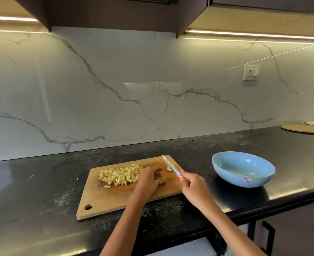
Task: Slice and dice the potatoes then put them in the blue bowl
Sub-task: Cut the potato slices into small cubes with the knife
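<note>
Black counter (pixel 41 182): cutting board (pixel 104 202) near the front edge, diced potatoes (pixel 120 175) piled. Left hand (pixel 148 179) curled on board, contents unclear; right hand (pixel 194 187) grips knife (pixel 171 166). Blue bowl (pixel 244 179) stands apart, right.

Right hand (pixel 193 187) grips knife (pixel 171 167) over cutting board (pixel 106 198) with diced potatoes (pixel 121 175).

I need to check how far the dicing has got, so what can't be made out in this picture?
- Head view: what lies under the left hand on the cutting board; the hand covers it.
- Piece behind the knife: the blade hides most of it.
- Red label on the blue bowl: too small to read.
- Plates at far right: cut off by the frame edge.
</note>
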Available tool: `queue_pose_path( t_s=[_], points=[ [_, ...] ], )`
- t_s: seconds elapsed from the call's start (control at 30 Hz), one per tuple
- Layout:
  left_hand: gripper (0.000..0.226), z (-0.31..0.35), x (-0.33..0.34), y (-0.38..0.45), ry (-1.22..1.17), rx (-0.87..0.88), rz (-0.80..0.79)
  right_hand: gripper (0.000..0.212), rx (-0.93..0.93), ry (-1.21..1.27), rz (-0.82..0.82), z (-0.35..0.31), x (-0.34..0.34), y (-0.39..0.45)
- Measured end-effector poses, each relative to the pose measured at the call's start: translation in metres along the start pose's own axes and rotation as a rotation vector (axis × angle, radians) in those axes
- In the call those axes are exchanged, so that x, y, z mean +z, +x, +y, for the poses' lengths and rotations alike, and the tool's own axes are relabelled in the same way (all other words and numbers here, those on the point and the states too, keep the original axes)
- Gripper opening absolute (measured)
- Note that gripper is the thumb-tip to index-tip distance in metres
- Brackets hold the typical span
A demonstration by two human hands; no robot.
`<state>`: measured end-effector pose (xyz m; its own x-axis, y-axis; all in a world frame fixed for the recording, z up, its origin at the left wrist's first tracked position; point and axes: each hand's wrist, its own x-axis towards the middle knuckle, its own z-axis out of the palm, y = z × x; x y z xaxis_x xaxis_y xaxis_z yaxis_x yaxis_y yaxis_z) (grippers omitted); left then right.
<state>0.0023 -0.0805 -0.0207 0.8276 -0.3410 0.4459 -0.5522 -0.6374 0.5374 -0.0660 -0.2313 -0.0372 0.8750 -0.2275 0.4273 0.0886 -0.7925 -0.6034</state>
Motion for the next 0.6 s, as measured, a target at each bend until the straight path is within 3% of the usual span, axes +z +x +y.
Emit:
queue_pose_path(
  t_s=[0.17,0.43,0.6],
  points=[
    [0.044,0.003,0.002,-0.002,0.023,-0.030,0.054,0.031,-0.009,-0.180,0.002,-0.011,-0.002,-0.010],
    [0.026,0.004,0.002,-0.002,0.060,-0.015,0.079,0.037,-0.024,-0.212,0.024,-0.023,0.000,-0.011],
    [0.032,0.003,0.004,-0.003,0.035,-0.023,0.030,0.038,-0.044,-0.202,0.035,-0.023,-0.003,-0.015]
  ],
)
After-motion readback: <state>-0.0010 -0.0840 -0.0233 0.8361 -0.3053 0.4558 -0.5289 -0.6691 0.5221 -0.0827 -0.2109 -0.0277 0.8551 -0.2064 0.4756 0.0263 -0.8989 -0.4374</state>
